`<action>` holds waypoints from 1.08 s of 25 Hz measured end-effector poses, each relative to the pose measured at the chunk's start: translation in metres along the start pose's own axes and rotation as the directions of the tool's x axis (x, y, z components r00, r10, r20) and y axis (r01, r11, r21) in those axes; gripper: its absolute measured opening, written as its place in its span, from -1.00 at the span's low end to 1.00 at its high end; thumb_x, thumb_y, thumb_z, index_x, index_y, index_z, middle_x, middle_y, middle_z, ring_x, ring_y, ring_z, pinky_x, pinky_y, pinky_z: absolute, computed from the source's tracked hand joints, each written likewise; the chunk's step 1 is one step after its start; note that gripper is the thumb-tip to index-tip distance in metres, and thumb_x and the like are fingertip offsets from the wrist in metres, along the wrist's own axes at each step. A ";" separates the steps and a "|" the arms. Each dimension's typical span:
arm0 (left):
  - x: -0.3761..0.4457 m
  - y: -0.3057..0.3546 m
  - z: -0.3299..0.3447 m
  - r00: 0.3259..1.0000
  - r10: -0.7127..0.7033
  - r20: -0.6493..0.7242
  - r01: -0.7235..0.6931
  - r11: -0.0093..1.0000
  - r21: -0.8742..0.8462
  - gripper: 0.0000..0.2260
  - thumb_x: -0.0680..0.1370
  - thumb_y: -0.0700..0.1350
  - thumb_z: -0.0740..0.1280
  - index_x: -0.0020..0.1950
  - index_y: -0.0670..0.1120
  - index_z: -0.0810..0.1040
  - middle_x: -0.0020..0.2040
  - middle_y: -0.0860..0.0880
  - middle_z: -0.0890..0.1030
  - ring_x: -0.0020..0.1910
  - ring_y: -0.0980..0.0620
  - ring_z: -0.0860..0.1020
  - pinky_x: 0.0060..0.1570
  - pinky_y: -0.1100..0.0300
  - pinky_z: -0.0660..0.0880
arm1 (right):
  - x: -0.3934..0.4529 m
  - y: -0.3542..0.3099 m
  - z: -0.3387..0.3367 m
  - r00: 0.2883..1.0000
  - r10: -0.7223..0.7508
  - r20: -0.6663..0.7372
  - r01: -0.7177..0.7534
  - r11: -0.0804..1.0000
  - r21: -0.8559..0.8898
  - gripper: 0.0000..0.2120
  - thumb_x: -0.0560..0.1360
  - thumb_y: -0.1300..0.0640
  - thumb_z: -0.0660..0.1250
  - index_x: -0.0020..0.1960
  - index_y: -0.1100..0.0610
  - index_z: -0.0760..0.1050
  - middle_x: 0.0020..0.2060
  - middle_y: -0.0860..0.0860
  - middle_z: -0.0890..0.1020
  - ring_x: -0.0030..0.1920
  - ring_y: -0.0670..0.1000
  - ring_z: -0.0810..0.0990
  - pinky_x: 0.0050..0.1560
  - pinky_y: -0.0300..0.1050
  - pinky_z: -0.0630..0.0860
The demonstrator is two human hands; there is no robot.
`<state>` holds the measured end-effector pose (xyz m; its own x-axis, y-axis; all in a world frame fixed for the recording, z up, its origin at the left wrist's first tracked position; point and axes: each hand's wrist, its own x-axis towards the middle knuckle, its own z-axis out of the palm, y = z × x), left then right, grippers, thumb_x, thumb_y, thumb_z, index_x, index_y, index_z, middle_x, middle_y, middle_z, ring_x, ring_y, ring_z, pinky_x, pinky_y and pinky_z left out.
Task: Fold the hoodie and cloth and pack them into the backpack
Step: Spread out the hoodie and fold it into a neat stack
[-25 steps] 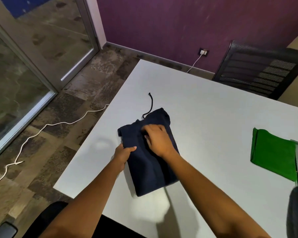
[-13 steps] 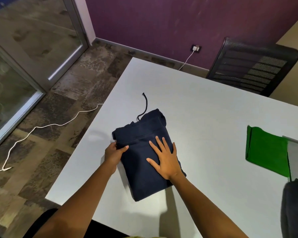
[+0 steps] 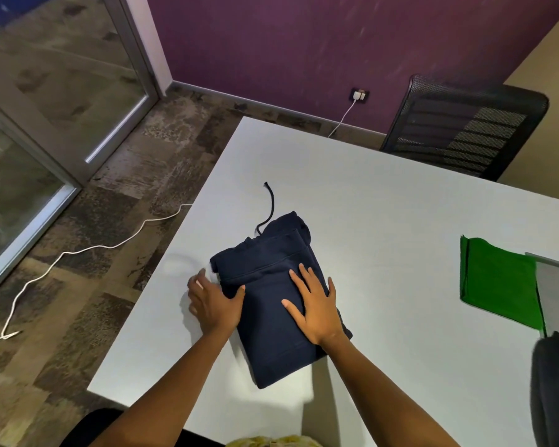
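Lying folded hoodie (image 3: 271,304) under flat right hand (image 3: 315,304), left hand (image 3: 215,301) flat beside

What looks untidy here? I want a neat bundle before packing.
One drawstring trails out of the folded hoodie onto the table. Otherwise the fold looks tidy under both hands.

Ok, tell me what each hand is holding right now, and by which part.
Neither grips anything. The right hand presses flat on top of the folded hoodie; the left hand rests open against its left edge.
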<state>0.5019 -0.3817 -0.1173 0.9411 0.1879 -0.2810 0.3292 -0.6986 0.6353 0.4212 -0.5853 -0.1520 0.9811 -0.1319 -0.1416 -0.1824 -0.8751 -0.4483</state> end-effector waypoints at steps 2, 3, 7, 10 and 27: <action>-0.003 0.002 0.002 0.913 0.406 0.028 -0.402 0.889 0.221 -0.20 0.41 0.16 0.49 0.53 -0.09 0.23 0.51 -0.14 0.25 0.51 -0.18 0.23 0.44 -0.20 0.23 | -0.003 0.001 0.002 0.998 0.053 -0.022 -0.055 0.996 -0.066 -0.32 0.58 -0.40 -0.08 0.62 -0.16 -0.04 0.62 -0.13 -0.04 0.62 -0.02 -0.12 0.56 0.30 -0.14; -0.004 0.003 0.005 0.837 0.525 0.157 -0.547 0.790 0.277 -0.20 0.41 0.24 0.43 0.53 -0.05 0.24 0.54 -0.10 0.24 0.55 -0.15 0.17 0.48 -0.20 0.17 | -0.005 0.002 0.003 0.996 0.082 -0.026 -0.084 0.993 -0.088 -0.30 0.57 -0.43 -0.11 0.62 -0.17 -0.07 0.62 -0.12 -0.06 0.62 0.01 -0.15 0.55 0.31 -0.18; 0.001 -0.005 0.020 0.665 0.481 0.571 -0.725 0.600 0.339 0.02 0.31 0.57 0.21 0.63 0.15 -0.04 0.64 0.00 -0.20 0.58 -0.11 -0.33 0.46 -0.30 -0.35 | -0.006 0.000 0.005 0.977 0.213 -0.003 -0.213 0.975 -0.059 -0.18 0.48 -0.54 -0.11 0.62 -0.18 -0.18 0.63 -0.11 -0.15 0.61 0.13 -0.19 0.52 0.38 -0.15; 0.010 -0.009 0.024 0.670 0.361 0.649 -0.698 0.604 0.385 0.08 0.26 0.64 0.16 0.58 0.25 -0.27 0.55 0.08 -0.47 0.51 -0.11 -0.48 0.34 -0.36 -0.46 | -0.003 0.000 0.005 0.947 0.314 0.068 -0.317 0.948 0.041 -0.10 0.41 -0.59 -0.01 0.59 -0.24 -0.24 0.62 -0.03 -0.19 0.61 0.20 -0.10 0.51 0.38 -0.01; -0.027 0.032 0.025 0.752 0.089 0.653 -0.232 0.963 0.135 0.00 0.37 0.25 0.47 0.61 0.16 -0.11 0.60 0.16 -0.33 0.58 -0.05 -0.34 0.42 -0.41 -0.33 | -0.001 0.005 -0.029 0.752 0.545 0.369 -0.642 0.482 0.596 0.00 0.09 -0.26 0.67 0.36 0.12 0.36 0.17 -0.04 0.59 0.13 0.04 0.63 0.16 -0.01 0.61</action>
<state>0.4852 -0.4270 -0.1074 0.6866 -0.3723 -0.6245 0.0889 -0.8096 0.5802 0.4207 -0.6031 -0.1288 0.6148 -0.4044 -0.6771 -0.7565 -0.0596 -0.6513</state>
